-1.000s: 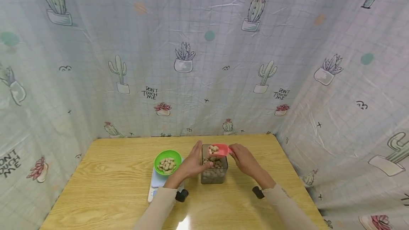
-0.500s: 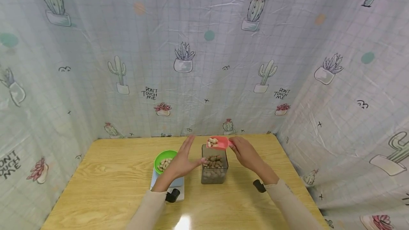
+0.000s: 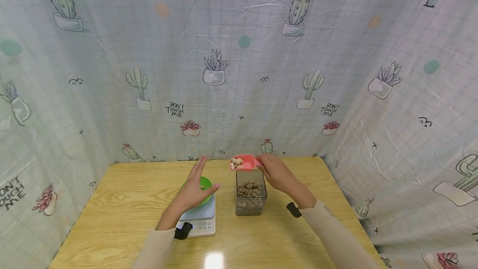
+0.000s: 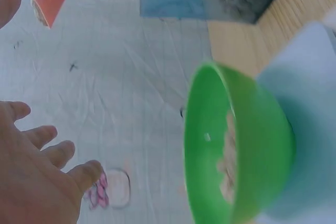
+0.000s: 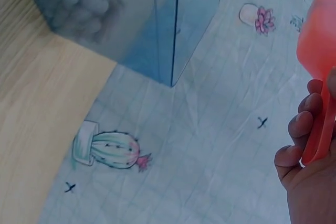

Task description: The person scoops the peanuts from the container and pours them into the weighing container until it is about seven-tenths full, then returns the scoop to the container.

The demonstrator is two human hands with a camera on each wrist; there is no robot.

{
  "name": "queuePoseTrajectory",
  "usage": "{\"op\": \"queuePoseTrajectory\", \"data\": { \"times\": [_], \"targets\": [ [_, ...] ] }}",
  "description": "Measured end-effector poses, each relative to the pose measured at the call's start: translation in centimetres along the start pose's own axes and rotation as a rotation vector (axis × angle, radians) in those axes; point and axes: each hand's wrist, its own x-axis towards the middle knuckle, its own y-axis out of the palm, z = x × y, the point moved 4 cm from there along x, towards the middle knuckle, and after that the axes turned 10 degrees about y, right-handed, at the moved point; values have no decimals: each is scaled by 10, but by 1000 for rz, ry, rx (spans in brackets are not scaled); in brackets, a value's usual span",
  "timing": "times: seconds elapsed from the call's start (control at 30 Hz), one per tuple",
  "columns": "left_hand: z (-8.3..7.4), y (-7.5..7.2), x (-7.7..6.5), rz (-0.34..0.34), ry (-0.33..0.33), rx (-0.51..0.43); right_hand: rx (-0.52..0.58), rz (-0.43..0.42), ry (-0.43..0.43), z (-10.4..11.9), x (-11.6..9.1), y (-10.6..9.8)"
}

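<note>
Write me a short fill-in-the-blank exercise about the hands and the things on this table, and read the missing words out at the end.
1. The right hand holds the scoop by its ____.
2. The left hand is holding ____.
3. The bowl on the scale is ____ in colour.
4. Peanuts lie in the container, in the bowl and in the ____.

Missing words: handle; nothing; green; scoop.
</note>
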Motion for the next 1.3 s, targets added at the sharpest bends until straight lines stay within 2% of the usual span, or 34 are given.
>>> {"op": "queuePoseTrajectory", "data": {
  "times": [0.27,0.47,0.63,0.8,1.07,1.3],
  "targets": [
    [28,-19,-22,-20,-60,5,-3,51,-50,26,15,7],
    [49,-22,-37,-12,-98,16,35,62,-63,42,24,17],
    [64,-17,-46,6,-107,50,31,72,-80,53,30,34],
    [77,-9,-52,38,-132,36,-16,111,-88,66,34,50],
    [93,4,-55,65,-188,-11,-80,208,-78,79,40,67],
    [101,15,-54,102,-218,-44,-139,229,-121,79,42,81]
  ]
}}
